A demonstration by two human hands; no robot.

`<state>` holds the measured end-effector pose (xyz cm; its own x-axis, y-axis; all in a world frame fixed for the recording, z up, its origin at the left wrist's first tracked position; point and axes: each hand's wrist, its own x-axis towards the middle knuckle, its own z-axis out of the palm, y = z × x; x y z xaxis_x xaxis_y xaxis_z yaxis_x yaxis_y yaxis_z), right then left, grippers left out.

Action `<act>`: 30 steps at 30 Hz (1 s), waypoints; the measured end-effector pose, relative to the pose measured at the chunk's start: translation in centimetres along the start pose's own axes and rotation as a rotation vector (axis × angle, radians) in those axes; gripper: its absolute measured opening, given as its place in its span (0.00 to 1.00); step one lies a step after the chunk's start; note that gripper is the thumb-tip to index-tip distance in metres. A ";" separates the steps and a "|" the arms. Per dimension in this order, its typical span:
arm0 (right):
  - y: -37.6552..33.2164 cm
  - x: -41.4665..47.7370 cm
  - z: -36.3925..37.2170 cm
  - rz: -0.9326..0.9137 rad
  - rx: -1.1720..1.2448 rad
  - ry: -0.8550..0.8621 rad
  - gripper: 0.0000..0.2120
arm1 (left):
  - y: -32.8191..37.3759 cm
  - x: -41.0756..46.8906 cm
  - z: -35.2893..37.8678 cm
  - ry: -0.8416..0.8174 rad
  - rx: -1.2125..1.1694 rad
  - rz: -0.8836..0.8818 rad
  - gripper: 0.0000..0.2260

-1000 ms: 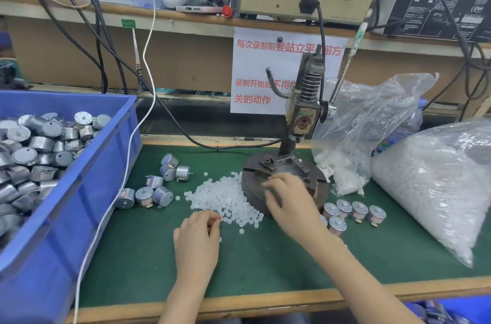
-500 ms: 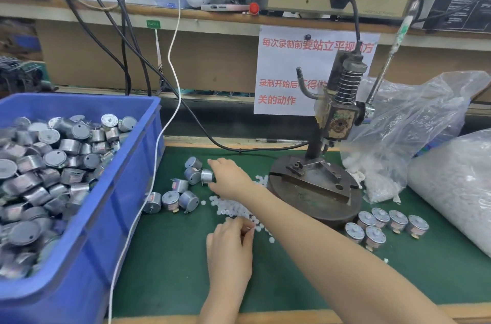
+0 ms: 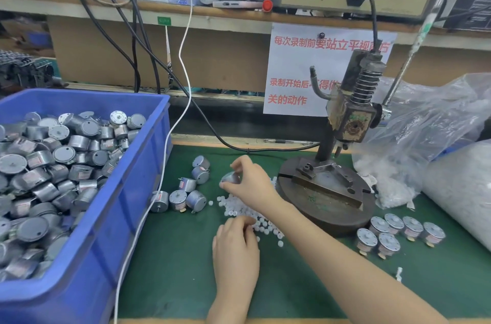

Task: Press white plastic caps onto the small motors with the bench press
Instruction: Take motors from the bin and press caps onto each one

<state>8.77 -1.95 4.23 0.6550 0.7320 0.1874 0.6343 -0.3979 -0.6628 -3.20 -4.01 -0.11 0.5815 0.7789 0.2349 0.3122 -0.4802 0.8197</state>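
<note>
Motor [image 3: 230, 179] being pinched just left of the bench press [image 3: 325, 191], beside the white caps [image 3: 233, 208].
Right hand [image 3: 252, 183] is gripping it; left hand [image 3: 235, 244] is curling over the caps, hold unclear. Probably needing 1 cap, shaft facing upward.

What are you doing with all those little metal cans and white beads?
Someone is fitting white caps onto small motors. The right-hand grip holds one motor above the green mat, near the loose motors. The left-hand grip fingers the pile of white caps; whether it has one yet is hidden. The bench press has no motor on its base. Six motors stand beside it, and the blue bin holds many more.
</note>
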 end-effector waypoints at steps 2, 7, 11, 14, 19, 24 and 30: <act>0.4 -2.5 -1.5 0.029 0.087 0.024 0.27 | 0.0 0.0 0.1 0.006 -0.012 -0.009 0.09; 2.3 -8.4 -3.3 0.041 0.127 0.052 0.16 | -0.1 0.1 0.1 0.014 -0.046 -0.015 0.10; 3.5 -10.6 -2.0 0.102 0.267 0.069 0.13 | -0.2 0.0 0.0 0.016 -0.070 -0.009 0.11; 3.7 -10.6 -1.4 0.071 0.257 0.112 0.16 | -0.3 0.0 -0.1 0.016 -0.072 0.005 0.11; 4.1 -10.1 -1.0 -0.055 0.108 0.074 0.16 | -0.4 0.1 -0.1 0.025 -0.070 0.006 0.11; 4.7 -10.1 -0.5 -0.095 -0.008 0.003 0.20 | -0.2 -0.1 -0.2 0.031 -0.096 0.008 0.12; 4.7 -10.1 -0.4 -0.122 -0.031 -0.002 0.20 | -0.2 -0.1 -0.2 0.026 -0.096 0.007 0.12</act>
<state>5.27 -11.44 -0.46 0.5711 0.7774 0.2637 0.7217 -0.3224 -0.6125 -3.48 -3.92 -0.19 0.5633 0.7864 0.2534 0.2338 -0.4459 0.8640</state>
